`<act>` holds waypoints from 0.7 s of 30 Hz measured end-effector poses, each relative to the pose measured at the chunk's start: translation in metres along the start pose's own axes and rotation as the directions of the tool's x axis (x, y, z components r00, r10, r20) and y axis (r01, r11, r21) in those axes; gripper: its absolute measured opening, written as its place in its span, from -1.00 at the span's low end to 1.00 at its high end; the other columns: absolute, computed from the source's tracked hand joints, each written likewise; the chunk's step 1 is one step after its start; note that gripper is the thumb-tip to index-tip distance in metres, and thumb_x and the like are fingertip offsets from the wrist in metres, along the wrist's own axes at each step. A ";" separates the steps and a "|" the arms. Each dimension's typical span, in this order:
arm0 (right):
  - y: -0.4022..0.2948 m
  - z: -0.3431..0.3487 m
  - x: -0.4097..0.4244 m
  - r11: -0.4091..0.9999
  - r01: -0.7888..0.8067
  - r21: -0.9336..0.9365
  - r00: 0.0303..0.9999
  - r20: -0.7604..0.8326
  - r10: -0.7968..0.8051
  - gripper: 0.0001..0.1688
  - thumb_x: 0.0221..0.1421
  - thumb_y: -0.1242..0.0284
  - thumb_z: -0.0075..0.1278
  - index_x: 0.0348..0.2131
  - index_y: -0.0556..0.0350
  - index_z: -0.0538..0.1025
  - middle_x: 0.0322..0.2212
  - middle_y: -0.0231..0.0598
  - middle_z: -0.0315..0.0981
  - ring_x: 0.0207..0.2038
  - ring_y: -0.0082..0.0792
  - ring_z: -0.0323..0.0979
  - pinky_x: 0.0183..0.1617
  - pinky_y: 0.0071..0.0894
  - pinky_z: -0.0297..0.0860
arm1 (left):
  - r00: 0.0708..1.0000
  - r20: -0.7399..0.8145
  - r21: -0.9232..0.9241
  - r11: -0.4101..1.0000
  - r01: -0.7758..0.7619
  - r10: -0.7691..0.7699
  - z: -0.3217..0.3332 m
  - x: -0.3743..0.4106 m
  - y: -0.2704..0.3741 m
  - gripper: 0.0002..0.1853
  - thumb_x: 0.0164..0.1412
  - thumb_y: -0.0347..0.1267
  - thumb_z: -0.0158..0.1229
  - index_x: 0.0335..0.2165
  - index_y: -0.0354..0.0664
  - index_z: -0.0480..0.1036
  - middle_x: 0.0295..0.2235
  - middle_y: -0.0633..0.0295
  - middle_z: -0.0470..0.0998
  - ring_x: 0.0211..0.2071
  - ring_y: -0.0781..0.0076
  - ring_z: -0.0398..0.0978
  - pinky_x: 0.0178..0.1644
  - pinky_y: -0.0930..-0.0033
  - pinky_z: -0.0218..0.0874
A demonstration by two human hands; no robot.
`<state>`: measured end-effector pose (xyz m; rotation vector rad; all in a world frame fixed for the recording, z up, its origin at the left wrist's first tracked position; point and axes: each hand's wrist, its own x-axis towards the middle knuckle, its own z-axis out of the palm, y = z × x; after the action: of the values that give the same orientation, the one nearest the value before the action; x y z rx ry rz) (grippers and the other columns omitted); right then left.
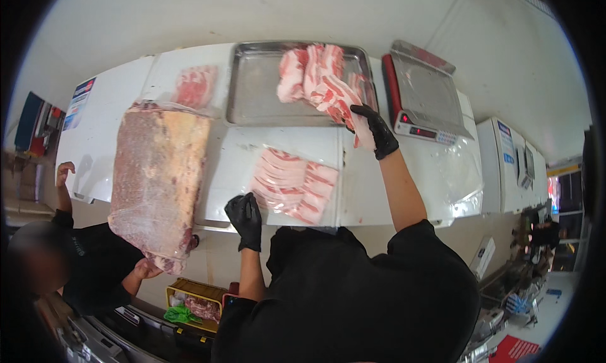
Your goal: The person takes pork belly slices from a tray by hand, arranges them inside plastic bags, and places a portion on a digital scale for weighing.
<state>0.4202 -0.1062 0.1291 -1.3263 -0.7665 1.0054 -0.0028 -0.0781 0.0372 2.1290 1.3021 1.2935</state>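
My right hand, in a black glove, grips a bundle of sliced pork belly over the near right side of a metal tray. The bundle's far end overlaps more pork belly pieces lying in the tray. My left hand, gloved in black too, has its fingers curled at the left edge of a clear plastic bag of pork slices. That bag lies flat on the white worktop. Whether the left fingertips pinch its plastic cannot be made out.
Left of me, a large wrapped slab of meat overhangs the worktop edge, with a co-worker's hand under its near end. Behind it lies another bagged meat portion. A red scale stands right of the tray. A yellow crate sits below.
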 end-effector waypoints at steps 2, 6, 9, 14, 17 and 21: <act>0.021 -0.040 -0.025 0.932 -0.207 0.297 0.978 0.027 0.209 -0.54 0.15 0.30 0.12 0.00 0.12 0.49 -0.19 -0.19 0.53 -0.27 -0.34 0.53 -0.24 -0.32 0.52 | 0.995 0.023 0.041 0.995 -0.095 0.094 0.004 -0.004 0.010 -0.85 0.07 -0.55 0.30 -0.31 -0.21 0.59 -0.36 0.15 0.57 -0.22 0.15 0.47 -0.04 0.15 0.21; 0.048 -0.073 -0.118 0.898 -0.249 0.362 0.956 -0.058 0.288 -0.55 0.15 0.24 0.10 -0.07 0.17 0.49 -0.22 -0.14 0.55 -0.23 -0.31 0.55 -0.09 -0.35 0.49 | 0.973 0.134 -0.177 0.970 -0.164 0.189 0.028 -0.016 0.065 -0.74 -0.09 -0.54 0.34 -0.31 -0.16 0.60 -0.36 0.13 0.54 -0.23 0.11 0.48 -0.11 0.12 0.29; 0.080 -0.083 -0.172 0.840 -0.167 0.517 0.966 -0.086 0.245 -0.56 0.16 0.25 0.08 -0.08 0.22 0.49 -0.22 -0.07 0.55 -0.22 -0.26 0.55 -0.07 -0.28 0.48 | 0.879 0.334 -0.366 0.906 -0.211 0.339 0.057 -0.023 0.130 -0.71 -0.06 -0.48 0.35 -0.25 -0.17 0.60 -0.40 0.20 0.59 -0.25 0.11 0.48 -0.13 0.16 0.31; 0.034 -0.053 -0.224 0.890 -0.210 -0.406 0.961 -0.254 0.111 -0.60 0.24 0.30 0.02 -0.08 0.28 0.49 -0.36 -0.05 0.56 -0.36 -0.25 0.55 -0.20 -0.28 0.48 | 0.779 0.584 -0.078 0.971 -0.226 0.228 0.084 -0.039 0.188 -0.58 0.07 -0.25 0.30 -0.09 -0.18 0.54 -0.12 0.11 0.46 -0.01 0.01 0.34 0.06 0.01 0.14; 0.031 -0.064 -0.226 0.720 -0.074 -0.690 0.990 -0.140 -0.033 -0.62 0.30 0.30 -0.04 -0.06 0.24 0.49 -0.47 -0.15 0.53 -0.53 -0.41 0.51 -0.42 -0.39 0.44 | 0.792 0.598 0.045 0.982 -0.183 0.120 0.085 -0.048 0.185 -0.60 0.07 -0.23 0.30 -0.12 -0.16 0.55 -0.11 0.10 0.45 -0.01 0.01 0.33 0.05 0.00 0.12; 0.020 -0.073 -0.226 0.801 -0.037 -0.598 0.996 0.039 0.076 -0.51 0.27 0.30 -0.08 0.11 0.14 0.44 -0.45 -0.30 0.55 -0.44 -0.51 0.51 -0.33 -0.41 0.44 | 0.835 0.550 0.089 0.993 -0.072 0.012 0.080 -0.055 0.187 -0.79 0.08 -0.31 0.30 -0.32 -0.16 0.55 -0.27 0.15 0.53 -0.16 0.09 0.43 -0.05 0.10 0.18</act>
<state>0.3927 -0.3423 0.1221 -1.8756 -1.1599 0.8815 0.1543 -0.2095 0.0888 2.3640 1.0883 0.5461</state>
